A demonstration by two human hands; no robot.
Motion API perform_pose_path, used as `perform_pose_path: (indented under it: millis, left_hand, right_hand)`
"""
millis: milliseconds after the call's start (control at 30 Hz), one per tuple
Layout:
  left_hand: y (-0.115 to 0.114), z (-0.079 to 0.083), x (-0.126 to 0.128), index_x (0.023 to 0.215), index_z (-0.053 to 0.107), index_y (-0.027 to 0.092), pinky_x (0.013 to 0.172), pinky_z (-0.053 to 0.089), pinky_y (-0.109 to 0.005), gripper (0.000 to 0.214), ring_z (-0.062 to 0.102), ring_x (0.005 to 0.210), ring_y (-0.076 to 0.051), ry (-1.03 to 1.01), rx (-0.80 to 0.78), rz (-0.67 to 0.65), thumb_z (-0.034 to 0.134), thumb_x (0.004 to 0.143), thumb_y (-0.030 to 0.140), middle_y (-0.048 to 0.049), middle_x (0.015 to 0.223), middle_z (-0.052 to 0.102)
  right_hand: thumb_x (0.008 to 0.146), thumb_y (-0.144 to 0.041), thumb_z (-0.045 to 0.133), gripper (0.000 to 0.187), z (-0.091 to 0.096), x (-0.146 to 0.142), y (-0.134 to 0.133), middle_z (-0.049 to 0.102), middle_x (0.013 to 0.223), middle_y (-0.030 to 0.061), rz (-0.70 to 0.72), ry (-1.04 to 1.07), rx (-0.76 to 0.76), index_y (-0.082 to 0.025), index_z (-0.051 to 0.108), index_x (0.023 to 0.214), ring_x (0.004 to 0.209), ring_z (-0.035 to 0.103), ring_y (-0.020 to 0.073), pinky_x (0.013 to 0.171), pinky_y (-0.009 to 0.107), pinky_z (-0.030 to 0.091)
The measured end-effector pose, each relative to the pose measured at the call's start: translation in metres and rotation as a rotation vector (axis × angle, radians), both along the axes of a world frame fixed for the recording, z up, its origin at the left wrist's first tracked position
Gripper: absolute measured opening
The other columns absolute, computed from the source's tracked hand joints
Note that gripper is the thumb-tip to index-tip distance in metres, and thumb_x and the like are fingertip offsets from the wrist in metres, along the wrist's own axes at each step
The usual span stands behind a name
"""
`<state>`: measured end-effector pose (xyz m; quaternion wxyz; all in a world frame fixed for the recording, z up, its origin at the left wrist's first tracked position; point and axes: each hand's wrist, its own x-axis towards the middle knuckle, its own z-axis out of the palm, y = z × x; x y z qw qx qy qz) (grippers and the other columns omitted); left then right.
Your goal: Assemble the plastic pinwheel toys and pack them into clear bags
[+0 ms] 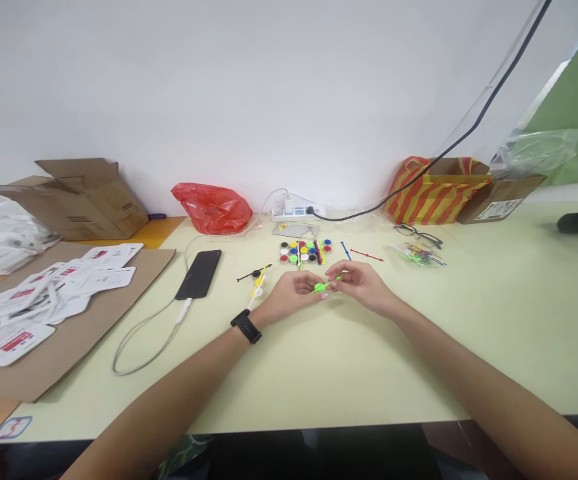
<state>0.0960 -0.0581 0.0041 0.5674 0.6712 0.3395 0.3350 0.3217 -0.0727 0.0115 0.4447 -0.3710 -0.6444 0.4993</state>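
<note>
Spanning the gap between both hands, a small green piece (pixel 321 287) is held just above the pale table (pixel 369 373). The left hand (pixel 293 292) pinches its round part between thumb and fingers; the right hand (pixel 363 285) has thumb and forefinger closed on its thin end. The fingers cover much of it, so whether it is one part or two is hard to say. A black watch (pixel 247 326) circles the left wrist.

Just beyond the hands lie rows of coloured discs (pixel 283 251), with several strips (pixel 320 252) across them. Right of these are a blue strip (pixel 345 251) and a red strip (pixel 367 255); left of the left hand, a black strip (pixel 246 276) lies beside a yellow one (pixel 258 283).

Farther right, a clear packet (pixel 419 256) of small parts sits near glasses (pixel 421 236). Farther left is a phone (pixel 199 274) with its cable (pixel 141 323) plugged in. Along the wall stand a red bag (pixel 212 209), a power strip (pixel 296 212) and a striped bag (pixel 431 197).
</note>
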Motion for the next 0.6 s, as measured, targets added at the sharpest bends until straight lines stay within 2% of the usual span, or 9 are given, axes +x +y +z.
perform_pose_path:
  millis: [167,300,433,600]
  left_hand:
    - [-0.0015,-0.0053,0.0031,0.106,0.076,0.015,0.091,0.06,-0.038,0.036,0.074,0.095,-0.022,0.033,0.128,0.058,0.081,0.085,0.044,-0.0111,0.106,0.079]
    - [-0.0027,-0.0049,0.0034,0.107,0.077,0.016,0.092,0.061,-0.036,0.031,0.073,0.097,-0.022,0.106,0.273,0.123,0.076,0.089,0.041,-0.0093,0.106,0.079]
    - [-0.0037,-0.0018,0.0025,0.106,0.076,0.018,0.09,0.062,-0.036,0.026,0.073,0.099,-0.022,0.171,0.382,0.175,0.074,0.091,0.039,-0.0094,0.109,0.077]
    - [-0.0045,-0.0005,0.0011,0.109,0.074,0.02,0.092,0.06,-0.037,0.024,0.073,0.099,-0.022,0.225,0.515,0.202,0.073,0.091,0.036,-0.0084,0.109,0.077]
  right_hand:
    - [0.087,-0.042,0.077,0.025,-0.0004,-0.0002,0.0004,0.074,0.102,0.0068,0.005,-0.087,0.089,-0.021,0.073,0.1,0.093,0.071,0.022,0.084,0.035,0.059]
    - [0.095,-0.036,0.067,0.018,-0.002,0.0016,-0.0016,0.075,0.103,0.0068,0.002,-0.25,0.203,-0.022,0.074,0.103,0.092,0.072,0.0218,0.083,0.035,0.058]
    - [0.099,-0.029,0.059,0.017,-0.0062,0.0031,-0.0033,0.075,0.099,0.0063,0.0,-0.423,0.292,-0.023,0.074,0.104,0.085,0.07,0.0204,0.075,0.033,0.056]
    - [0.1,-0.027,0.057,0.018,-0.0075,0.0045,-0.0038,0.075,0.098,0.0052,0.003,-0.488,0.392,-0.024,0.074,0.103,0.085,0.068,0.0195,0.071,0.03,0.053]
